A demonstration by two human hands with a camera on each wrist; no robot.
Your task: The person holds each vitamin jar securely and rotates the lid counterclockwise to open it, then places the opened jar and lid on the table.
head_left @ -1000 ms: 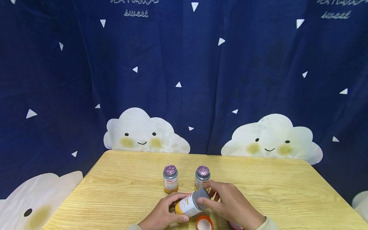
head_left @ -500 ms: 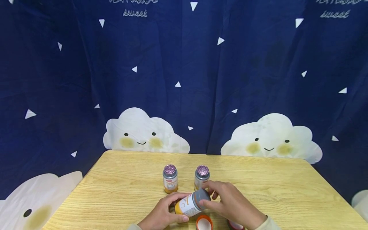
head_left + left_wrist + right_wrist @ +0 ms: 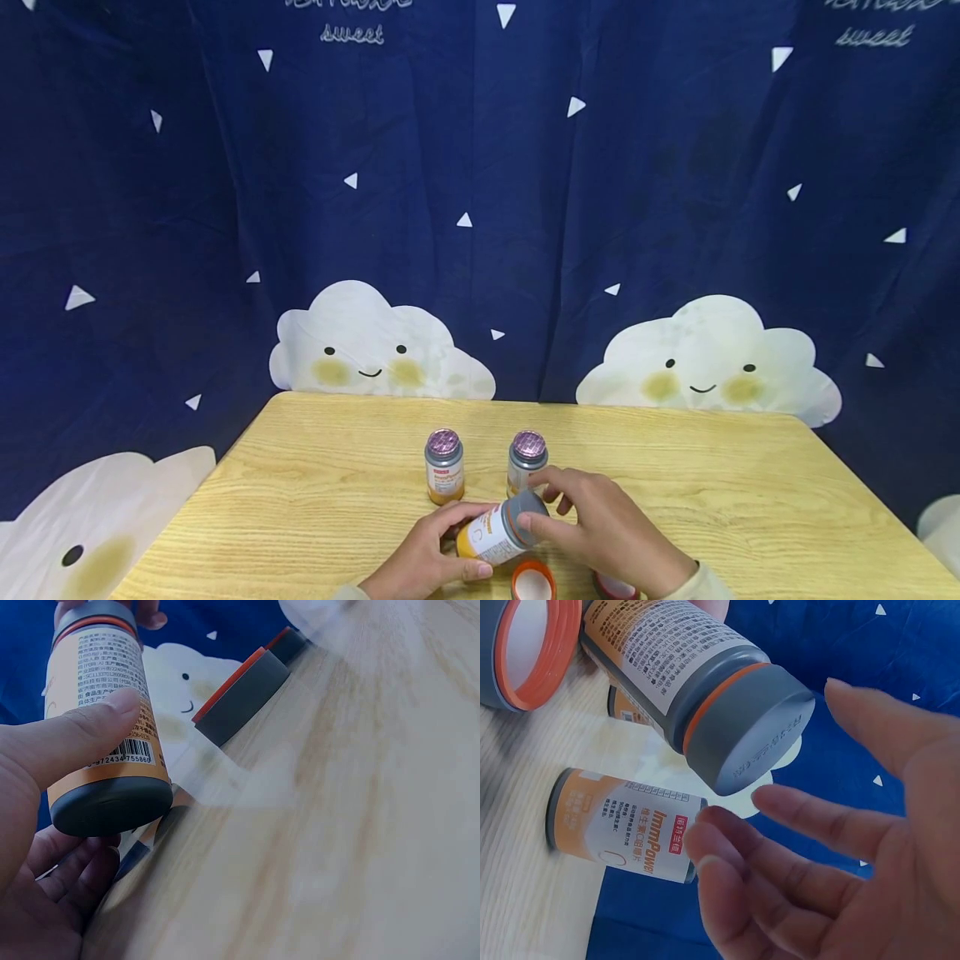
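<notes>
My left hand (image 3: 429, 554) grips a tilted vitamin bottle (image 3: 491, 536) by its lower body, thumb lying across the white and orange label. A dark grey cap (image 3: 750, 731) with an orange ring sits on the bottle's upper end. Beside that cap is my right hand (image 3: 596, 525), its fingers spread and loosely bent; in the right wrist view a gap shows between fingertips and cap. Behind stand two similar vitamin bottles with purple foil-sealed mouths, one on the left (image 3: 446, 477) and one on the right (image 3: 519, 473), partly hidden by my right hand.
A removed cap (image 3: 533, 581) with an orange rim lies inside up on the wooden table (image 3: 337, 500), just in front of the held bottle. Another cap (image 3: 617, 588) lies under my right wrist, partly hidden. A dark blue cloth (image 3: 525, 167) with clouds hangs behind the table.
The right hand's fingers have loosened and lifted slightly off the cap. The left hand and the tilted vitamin bottle have stayed in place.
</notes>
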